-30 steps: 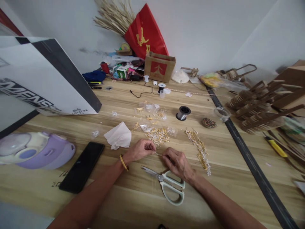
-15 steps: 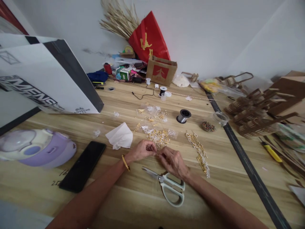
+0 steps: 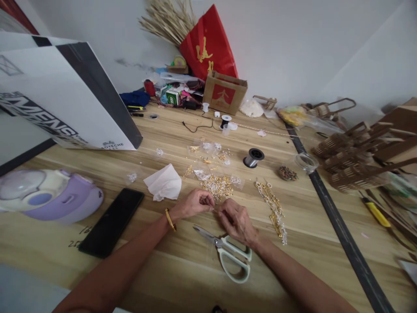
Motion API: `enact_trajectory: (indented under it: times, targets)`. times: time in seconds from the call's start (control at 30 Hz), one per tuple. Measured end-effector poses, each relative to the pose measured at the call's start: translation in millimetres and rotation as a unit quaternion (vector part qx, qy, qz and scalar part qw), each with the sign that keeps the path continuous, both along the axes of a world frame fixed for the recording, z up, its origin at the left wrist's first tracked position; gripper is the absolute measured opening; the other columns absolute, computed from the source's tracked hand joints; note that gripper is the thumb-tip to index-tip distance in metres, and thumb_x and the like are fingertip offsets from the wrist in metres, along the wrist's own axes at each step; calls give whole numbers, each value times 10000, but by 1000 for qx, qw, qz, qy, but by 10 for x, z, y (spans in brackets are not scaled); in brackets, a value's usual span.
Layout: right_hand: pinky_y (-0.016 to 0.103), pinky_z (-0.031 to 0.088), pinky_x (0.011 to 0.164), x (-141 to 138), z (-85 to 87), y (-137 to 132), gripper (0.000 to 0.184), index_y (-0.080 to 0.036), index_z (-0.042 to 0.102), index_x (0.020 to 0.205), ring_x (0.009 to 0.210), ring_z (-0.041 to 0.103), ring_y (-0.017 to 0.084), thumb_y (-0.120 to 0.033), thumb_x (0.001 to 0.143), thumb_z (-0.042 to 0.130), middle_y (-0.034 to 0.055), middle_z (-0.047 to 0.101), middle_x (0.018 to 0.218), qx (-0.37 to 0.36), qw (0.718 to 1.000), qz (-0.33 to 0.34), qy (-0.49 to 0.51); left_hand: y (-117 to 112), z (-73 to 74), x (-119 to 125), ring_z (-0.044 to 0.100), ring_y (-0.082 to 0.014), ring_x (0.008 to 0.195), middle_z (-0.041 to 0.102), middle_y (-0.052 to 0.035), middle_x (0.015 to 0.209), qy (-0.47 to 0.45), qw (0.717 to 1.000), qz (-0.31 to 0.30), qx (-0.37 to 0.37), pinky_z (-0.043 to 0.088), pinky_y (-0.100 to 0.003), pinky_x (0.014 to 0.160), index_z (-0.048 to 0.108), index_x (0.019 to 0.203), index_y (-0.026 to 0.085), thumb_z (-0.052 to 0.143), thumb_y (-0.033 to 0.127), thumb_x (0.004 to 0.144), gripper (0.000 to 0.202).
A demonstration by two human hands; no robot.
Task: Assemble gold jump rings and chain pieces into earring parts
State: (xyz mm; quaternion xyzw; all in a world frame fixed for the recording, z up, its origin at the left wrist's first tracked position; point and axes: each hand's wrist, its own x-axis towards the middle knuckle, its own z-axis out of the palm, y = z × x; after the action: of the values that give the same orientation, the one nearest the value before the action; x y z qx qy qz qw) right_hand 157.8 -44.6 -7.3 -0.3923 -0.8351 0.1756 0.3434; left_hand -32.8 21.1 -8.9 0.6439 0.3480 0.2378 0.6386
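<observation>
White-handled metal scissors [image 3: 216, 243] nearest, likely for ready reach. Left hand [image 3: 194, 203] pinched on tiny pale piece [image 3: 213, 208] between hands; right hand [image 3: 239, 220] curled beside it, hold hidden, cannot tell. Gold-and-silver heap of small bits [image 3: 217, 184] just beyond, probably for easy picking.

bare forearms [image 3: 130, 256], bare hands [image 3: 194, 203], narrow gold-coloured bracelet [image 3: 170, 219] around the left wrist, perhaps metal
</observation>
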Motion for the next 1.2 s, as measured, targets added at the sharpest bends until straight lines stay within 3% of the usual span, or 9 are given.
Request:
enact_trajectory:
  times: [1.2]
  targets:
    - [286,428,634,-8,4,21,90,-193,521,898,718,534,179,-173,912,435,56,567,781,-13,1000,7,-23,-5,23,8,576,-117,621,643,-25,667,13,1000,-9,13,462,-235,633,617,700,106,660,124,637,78]
